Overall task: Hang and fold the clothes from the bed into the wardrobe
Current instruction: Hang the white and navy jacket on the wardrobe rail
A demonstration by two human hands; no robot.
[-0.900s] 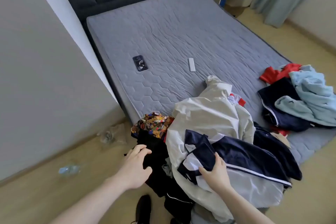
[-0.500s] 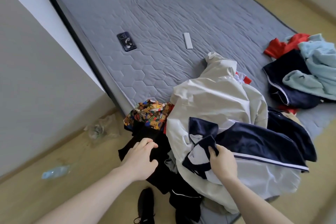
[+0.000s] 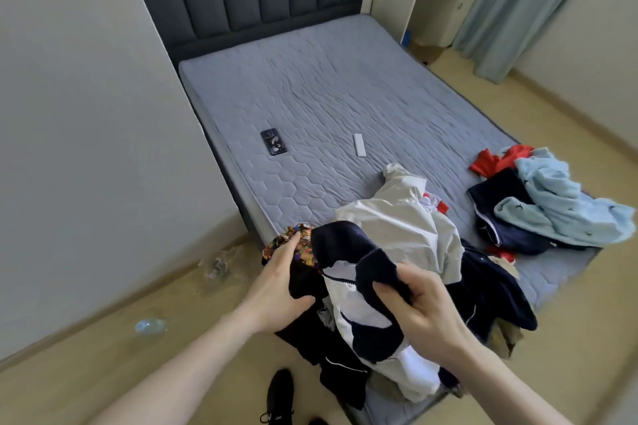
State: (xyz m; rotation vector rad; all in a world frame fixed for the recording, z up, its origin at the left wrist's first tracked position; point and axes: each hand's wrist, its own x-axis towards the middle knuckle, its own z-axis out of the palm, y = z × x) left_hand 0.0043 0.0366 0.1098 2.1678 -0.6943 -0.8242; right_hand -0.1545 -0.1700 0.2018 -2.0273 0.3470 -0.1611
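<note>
1. Navy-and-white jacket [image 3: 359, 290] sits at the near corner of the bed [image 3: 345, 114], lifted off the pile between both hands; its lower part spills over the mattress edge and is lost among other fabric.
2. Right hand [image 3: 428, 307] is clamped on a navy fold of the jacket, thumb over the cloth and fingers curled beneath it, forearm running off the bottom edge.
3. Left hand [image 3: 279, 286] grips dark fabric at the jacket's left side, thumb forward, fingertips reaching the multicoloured patterned garment [image 3: 293, 245]; whether that dark cloth belongs to the jacket is hard to tell.
4. Cream jacket [image 3: 397, 221] lies just behind, partly covered by the navy one; a bit of red shows at its far side.
5. Black garments [image 3: 338, 369] hang from the corner toward the floor, their shapes unclear.
6. Farther right lie a light blue fleece [image 3: 559, 203], a navy piece [image 3: 500, 200] under it, and a red garment [image 3: 497, 159].
7. A phone [image 3: 273, 146] and a white remote [image 3: 359, 145] rest mid-mattress, well apart.
8. A black shoe [image 3: 279, 397] stands on the floor, cut off below.
</note>
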